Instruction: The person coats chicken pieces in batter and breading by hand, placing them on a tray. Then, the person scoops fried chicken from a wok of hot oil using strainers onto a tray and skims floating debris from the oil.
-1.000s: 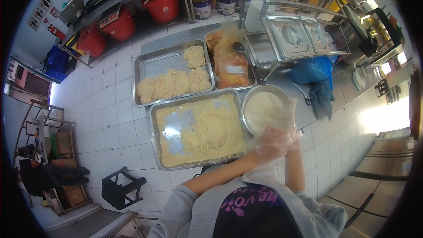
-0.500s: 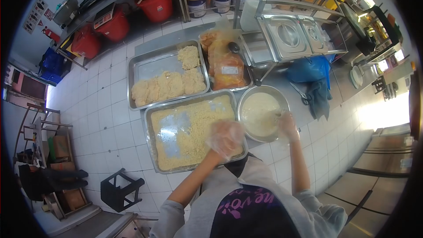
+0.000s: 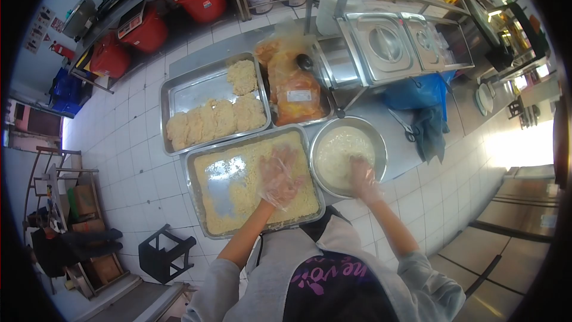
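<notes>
My left hand (image 3: 281, 177), in a clear plastic glove, is over the right part of a metal tray (image 3: 189, 186) of pale crumbs (image 3: 250, 200). Its fingers are spread, and nothing shows in them. In a clear glove too, my right hand (image 3: 364, 181) reaches into a round steel bowl (image 3: 384, 156) of creamy batter (image 3: 344, 146); its fingertips are hidden there. Behind the crumb tray, a second metal tray (image 3: 193, 92) holds coated pieces (image 3: 217, 117) in a row, plus another coated piece (image 3: 242, 77) in its far right corner.
Bagged orange-coloured meat (image 3: 297, 92) with a label lies in a container behind the bowl. To the right are scissors (image 3: 408, 131), a dark cloth (image 3: 430, 135) and a blue bag (image 3: 417, 94). Lidded steel pans (image 3: 384, 48) stand at the back. A black stool (image 3: 165, 253) is on the floor.
My left hand has moved left over the crumbs, with its fingers now spread. My right hand has gone from the bowl's right side down into the batter. The view has shifted slightly.
</notes>
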Available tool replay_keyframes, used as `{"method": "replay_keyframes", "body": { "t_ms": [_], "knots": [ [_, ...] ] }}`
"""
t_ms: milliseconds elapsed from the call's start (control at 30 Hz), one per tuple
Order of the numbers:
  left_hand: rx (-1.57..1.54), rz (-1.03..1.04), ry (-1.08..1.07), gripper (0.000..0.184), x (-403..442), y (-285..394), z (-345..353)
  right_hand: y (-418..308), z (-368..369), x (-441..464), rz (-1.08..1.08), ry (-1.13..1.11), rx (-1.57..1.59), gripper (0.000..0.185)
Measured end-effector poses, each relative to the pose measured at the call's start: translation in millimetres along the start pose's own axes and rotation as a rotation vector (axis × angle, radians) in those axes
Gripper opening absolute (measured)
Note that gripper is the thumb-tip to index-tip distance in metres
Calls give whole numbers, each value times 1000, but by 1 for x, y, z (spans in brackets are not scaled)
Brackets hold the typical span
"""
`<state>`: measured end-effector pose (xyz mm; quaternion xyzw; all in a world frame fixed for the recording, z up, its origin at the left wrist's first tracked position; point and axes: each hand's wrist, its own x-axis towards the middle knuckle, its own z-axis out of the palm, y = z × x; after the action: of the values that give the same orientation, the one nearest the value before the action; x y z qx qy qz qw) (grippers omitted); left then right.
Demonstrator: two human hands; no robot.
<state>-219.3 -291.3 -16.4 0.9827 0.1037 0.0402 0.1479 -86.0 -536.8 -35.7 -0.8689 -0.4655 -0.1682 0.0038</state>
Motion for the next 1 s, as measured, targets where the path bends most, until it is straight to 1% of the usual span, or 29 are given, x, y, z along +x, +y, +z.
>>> {"method": "replay_keyframes", "body": {
  "t_ms": [33,100,133,200,233,300,333,400,433,500,533,600,633,667,700,733,800,833,900,933,1000],
  "knots": [
    [1,10,-7,75,-1,-3,2,2,0,0,12,-4,0,31],
    [-133,38,-28,70,0,-11,14,8,2,4,-37,-80,-184,30],
    [-129,52,-21,70,1,-16,23,14,4,12,-26,-71,-192,30],
    [-634,-52,40,60,-1,-21,36,29,7,29,278,-404,429,31],
    [-636,-48,45,60,7,-16,25,36,-1,39,278,-400,424,31],
    [-261,-119,32,45,26,-10,8,47,-16,52,462,-647,597,28],
    [-261,-123,33,45,32,-10,11,50,-12,48,458,-649,597,28],
    [-80,-15,233,28,43,-8,21,64,-3,38,401,-455,654,25],
    [-84,-22,234,28,45,-8,20,70,-12,46,396,-461,650,25],
    [-44,-35,279,25,46,-7,19,86,-33,59,373,-737,727,35],
    [-49,-45,274,25,44,-6,19,90,-37,56,369,-748,725,35],
    [-130,-35,265,24,47,-4,19,100,-44,44,496,-470,1530,44],
    [-131,-36,268,24,49,-6,23,107,-27,35,494,-471,1527,44],
    [-166,-32,284,23,48,-8,30,111,8,18,481,-498,1426,47],
    [-199,-29,298,22,46,-10,32,107,17,16,467,-525,1327,51],
    [-197,-34,291,22,43,-13,34,104,21,9,469,-531,1333,51],
    [-447,-52,278,22,40,-20,35,93,23,3,824,-395,2350,64],
    [-441,-50,280,22,39,-23,43,88,19,10,817,-393,2354,64],
    [-927,-316,294,25,34,-25,57,76,8,23,874,-482,1980,63],
    [-924,-316,297,25,33,-16,40,71,3,28,870,-482,1982,63],
    [-162,-250,313,30,27,4,10,60,-7,39,808,-349,1763,57]
  ]
}}
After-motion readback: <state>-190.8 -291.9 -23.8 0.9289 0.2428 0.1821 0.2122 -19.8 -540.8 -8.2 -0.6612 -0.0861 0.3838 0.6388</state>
